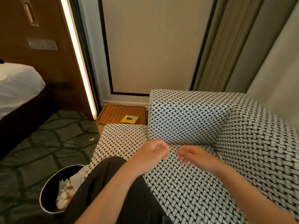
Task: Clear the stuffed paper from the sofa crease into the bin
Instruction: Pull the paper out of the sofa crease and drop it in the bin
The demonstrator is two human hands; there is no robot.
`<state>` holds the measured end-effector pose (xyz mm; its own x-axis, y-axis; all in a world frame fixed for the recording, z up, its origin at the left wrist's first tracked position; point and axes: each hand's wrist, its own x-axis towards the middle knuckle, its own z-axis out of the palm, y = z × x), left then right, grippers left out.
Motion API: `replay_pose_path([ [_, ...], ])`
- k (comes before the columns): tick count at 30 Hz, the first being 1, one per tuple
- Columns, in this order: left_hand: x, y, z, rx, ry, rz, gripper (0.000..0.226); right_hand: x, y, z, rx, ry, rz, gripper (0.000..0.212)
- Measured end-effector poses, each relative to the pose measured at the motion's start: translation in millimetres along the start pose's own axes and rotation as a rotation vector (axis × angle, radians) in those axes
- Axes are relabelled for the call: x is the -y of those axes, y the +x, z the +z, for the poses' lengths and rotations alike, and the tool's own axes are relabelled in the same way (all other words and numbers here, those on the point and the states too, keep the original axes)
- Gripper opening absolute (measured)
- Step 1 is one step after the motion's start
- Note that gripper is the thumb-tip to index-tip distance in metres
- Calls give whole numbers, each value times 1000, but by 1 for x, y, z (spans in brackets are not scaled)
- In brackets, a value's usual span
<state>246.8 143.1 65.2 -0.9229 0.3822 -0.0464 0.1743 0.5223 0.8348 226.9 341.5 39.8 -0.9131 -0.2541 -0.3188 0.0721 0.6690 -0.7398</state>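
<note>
Black trouser cloth fills the near edge, and just left of it a dark round bin stands on the patterned carpet with crumpled paper heaped inside against its right wall. Beyond the knee both hands hover low over the woven black-and-white sofa, near each other. The left grip has its fingers curled in, and motion blur hides whether it holds anything. The right grip is loosely curled and holds nothing. Just past them runs the crease under the armrest, dotted with specks too small to identify. Farther left a pale scrap lies on the carpet, and a wicker basket holds a yellow packet.
</note>
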Motion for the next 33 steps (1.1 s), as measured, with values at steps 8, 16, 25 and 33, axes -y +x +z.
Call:
replay_pose_path([
  [8, -19, 5, 121, 248, -99, 0, 22, -132, -76, -6, -267, -117, 365, 37],
  [16, -4, -1, 202, 247, -255, -139, 27, -192, -101, 12, -479, -232, 544, 31],
  [25, 37, -17, 212, 51, -640, -441, 22, -193, -87, 17, -429, -570, 635, 19],
  [33, 42, -20, 215, 111, -570, -427, 19, -190, -78, 12, -443, -647, 633, 22],
])
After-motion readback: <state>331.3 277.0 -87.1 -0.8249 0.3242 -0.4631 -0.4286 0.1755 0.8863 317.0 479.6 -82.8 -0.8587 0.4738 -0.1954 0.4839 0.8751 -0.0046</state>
